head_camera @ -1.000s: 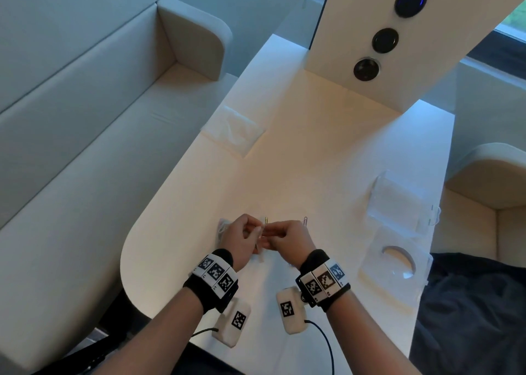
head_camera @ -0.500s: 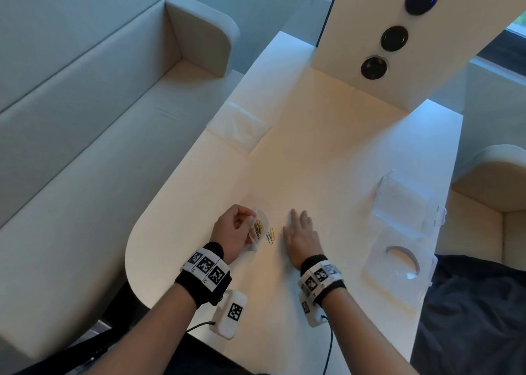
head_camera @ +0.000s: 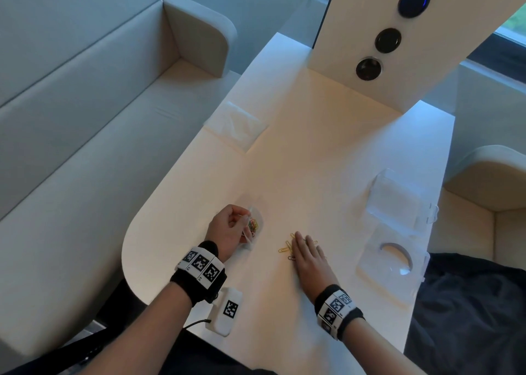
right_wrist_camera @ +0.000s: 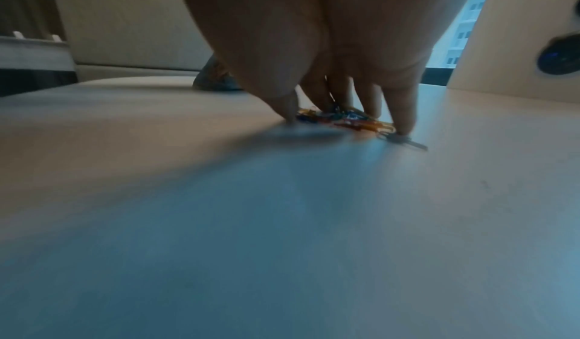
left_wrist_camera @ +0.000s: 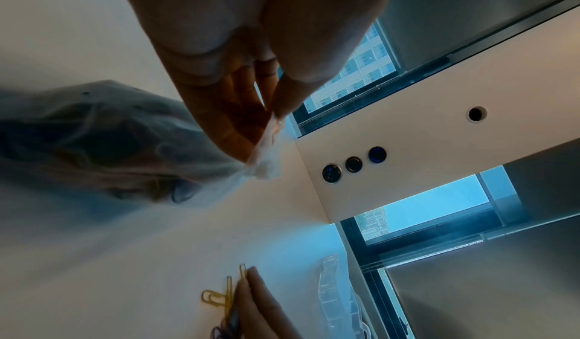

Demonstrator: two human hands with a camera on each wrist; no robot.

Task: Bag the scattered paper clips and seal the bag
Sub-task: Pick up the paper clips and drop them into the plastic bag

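My left hand [head_camera: 229, 229] pinches the part-filled bag [head_camera: 254, 224]; beside it, right fingers [right_wrist_camera: 404, 118], apparently flat, cover remaining clips [head_camera: 286, 248]; sealing pending.

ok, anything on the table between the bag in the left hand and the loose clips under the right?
Nothing: the head view shows bare table between the bag and the loose clips.

Left hand [left_wrist_camera: 238, 76] pinches the clear bag [left_wrist_camera: 125, 146] by its bunched rim; at 6 o'clock, right-hand fingertips [left_wrist_camera: 251, 292] rest beside yellow paper clips [left_wrist_camera: 219, 297] on the counter [left_wrist_camera: 125, 257]
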